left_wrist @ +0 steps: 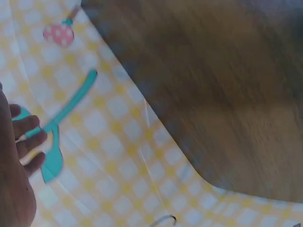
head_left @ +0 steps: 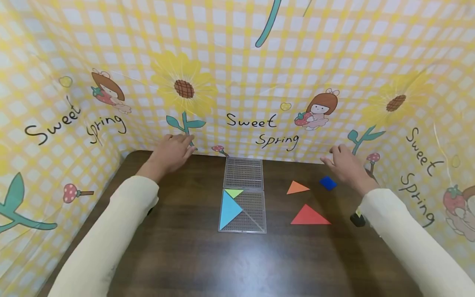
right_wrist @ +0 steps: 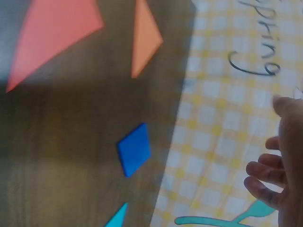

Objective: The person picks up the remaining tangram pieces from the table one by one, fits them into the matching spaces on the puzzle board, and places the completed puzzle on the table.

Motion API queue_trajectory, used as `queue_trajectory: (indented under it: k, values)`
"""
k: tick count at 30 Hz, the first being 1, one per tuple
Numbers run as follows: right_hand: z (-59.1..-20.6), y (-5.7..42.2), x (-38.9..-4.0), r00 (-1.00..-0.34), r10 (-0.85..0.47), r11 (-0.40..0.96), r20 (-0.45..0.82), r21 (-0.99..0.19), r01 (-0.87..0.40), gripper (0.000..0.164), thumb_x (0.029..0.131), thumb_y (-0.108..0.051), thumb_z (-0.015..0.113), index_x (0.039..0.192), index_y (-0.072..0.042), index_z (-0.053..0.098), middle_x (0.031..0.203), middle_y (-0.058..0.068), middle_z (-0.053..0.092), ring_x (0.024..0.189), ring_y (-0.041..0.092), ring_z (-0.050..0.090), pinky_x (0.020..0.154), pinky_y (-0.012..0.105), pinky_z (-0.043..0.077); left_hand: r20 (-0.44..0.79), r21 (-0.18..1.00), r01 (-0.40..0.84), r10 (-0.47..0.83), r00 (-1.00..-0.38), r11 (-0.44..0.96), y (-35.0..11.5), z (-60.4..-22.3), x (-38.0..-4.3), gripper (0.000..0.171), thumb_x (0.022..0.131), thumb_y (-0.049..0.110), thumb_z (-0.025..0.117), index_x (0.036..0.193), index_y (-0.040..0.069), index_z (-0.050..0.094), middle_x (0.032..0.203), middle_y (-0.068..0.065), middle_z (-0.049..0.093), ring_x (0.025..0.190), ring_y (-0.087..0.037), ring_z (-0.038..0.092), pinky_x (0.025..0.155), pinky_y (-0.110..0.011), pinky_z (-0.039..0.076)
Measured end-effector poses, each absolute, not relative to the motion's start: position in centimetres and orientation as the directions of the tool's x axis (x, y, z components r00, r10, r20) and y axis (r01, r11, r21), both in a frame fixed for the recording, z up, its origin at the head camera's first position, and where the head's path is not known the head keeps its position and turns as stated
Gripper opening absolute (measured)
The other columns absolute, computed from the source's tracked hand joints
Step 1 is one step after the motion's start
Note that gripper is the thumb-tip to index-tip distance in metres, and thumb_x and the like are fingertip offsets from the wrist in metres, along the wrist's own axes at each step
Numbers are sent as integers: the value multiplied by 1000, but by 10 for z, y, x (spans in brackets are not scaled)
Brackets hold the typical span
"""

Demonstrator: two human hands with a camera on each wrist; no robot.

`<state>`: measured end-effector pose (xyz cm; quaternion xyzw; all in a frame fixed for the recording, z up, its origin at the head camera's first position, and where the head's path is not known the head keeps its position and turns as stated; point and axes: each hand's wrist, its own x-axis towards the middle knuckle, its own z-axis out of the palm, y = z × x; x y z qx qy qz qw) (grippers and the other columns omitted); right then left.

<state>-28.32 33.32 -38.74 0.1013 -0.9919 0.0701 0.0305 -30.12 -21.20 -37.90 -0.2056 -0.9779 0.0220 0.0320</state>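
My left hand point(head_left: 170, 152) hovers over the far left part of the table, its fingers relaxed and holding nothing. On the right, my right hand point(head_left: 346, 167) reaches toward the far edge with loose, unladen fingers, just beyond a blue diamond-like piece point(head_left: 328, 183). An orange triangle point(head_left: 298, 187) and a larger red triangle point(head_left: 310, 215) lie left of that hand. Between the hands, a clear gridded case point(head_left: 254, 202) lies unfolded. Its near half carries a light blue triangle point(head_left: 229, 209) and a small green triangle point(head_left: 233, 192). The right wrist view also catches a teal piece point(right_wrist: 118, 217), partly cut off.
The dark wooden table point(head_left: 185, 255) has a rounded far left corner. Yellow checked cloth point(head_left: 237, 74) printed with flowers and "Sweet Spring" rises behind it and along both sides. A small black object point(head_left: 358, 219) shows beside the right sleeve.
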Motion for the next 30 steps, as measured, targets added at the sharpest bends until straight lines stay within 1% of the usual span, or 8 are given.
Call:
queue_trajectory:
  k: [3, 6, 10, 14, 18, 21, 25, 30]
  values:
    - [-395, 333, -272, -979, -196, 961, 59, -187, -203, 70, 100, -56, 34, 124, 9, 46, 111, 25, 47, 93, 37, 53, 78, 53, 47, 48, -52, 412, 415, -909, 909, -204, -387, -290, 63, 102, 55, 14, 155, 20, 21, 153, -12, 37, 140, -43, 29, 112, -62, 21]
    - [-402, 331, -260, -980, -199, 948, 26, -249, -199, 70, 99, -57, 35, 124, 7, 46, 115, 25, 47, 99, 37, 53, 83, 53, 47, 35, -18, 432, 432, -901, 902, -194, -396, -279, 61, 102, 55, 17, 156, 26, 14, 154, -10, 36, 142, -46, 22, 112, -65, 18]
    - [-413, 325, -245, -977, -214, 919, -5, -339, -200, 70, 98, -58, 38, 126, 6, 46, 121, 24, 46, 110, 39, 51, 91, 56, 45, 20, 24, 493, 493, -870, 870, -176, -409, -262, 64, 103, 53, 24, 155, 17, 18, 156, -11, 30, 146, -40, 16, 114, -61, 17]
    - [-425, 318, -231, -972, -235, 896, -21, -393, -208, 67, 97, -55, 44, 126, 5, 48, 120, 21, 49, 110, 36, 52, 92, 55, 46, 18, 72, 572, 572, -820, 817, -158, -424, -242, 66, 103, 51, 30, 154, 9, 22, 158, -12, 21, 147, -33, 17, 116, -54, 21]
    - [-438, 314, -218, -966, -252, 879, -55, -430, -205, 64, 96, -57, 45, 121, 1, 52, 114, 16, 53, 103, 29, 53, 87, 48, 49, 20, 133, 640, 644, -765, 757, -142, -439, -219, 69, 102, 51, 34, 154, 8, 19, 159, -11, 20, 146, -29, 22, 116, -50, 26]
    - [-445, 312, -209, -961, -267, 866, -76, -457, -204, 63, 95, -59, 44, 118, -1, 55, 109, 12, 53, 99, 26, 53, 83, 43, 49, -2, 141, 679, 686, -728, 721, -134, -449, -204, 72, 101, 52, 35, 154, 7, 16, 160, -10, 17, 147, -28, 21, 116, -49, 26]
    - [-451, 307, -198, -957, -279, 856, -83, -473, -209, 62, 95, -57, 48, 120, -1, 55, 111, 11, 53, 101, 25, 53, 85, 44, 49, -34, 137, 710, 720, -693, 690, -129, -459, -188, 74, 100, 51, 41, 154, 7, 16, 161, -11, 16, 148, -29, 17, 117, -50, 24]
    - [-465, 304, -187, -959, -271, 861, -79, -466, -205, 59, 94, -51, 55, 120, 2, 55, 111, 13, 54, 104, 28, 51, 86, 46, 48, -39, 105, 765, 771, -635, 636, -125, -471, -178, 74, 98, 48, 47, 153, 5, 23, 160, -14, 20, 149, -30, 15, 119, -49, 20]
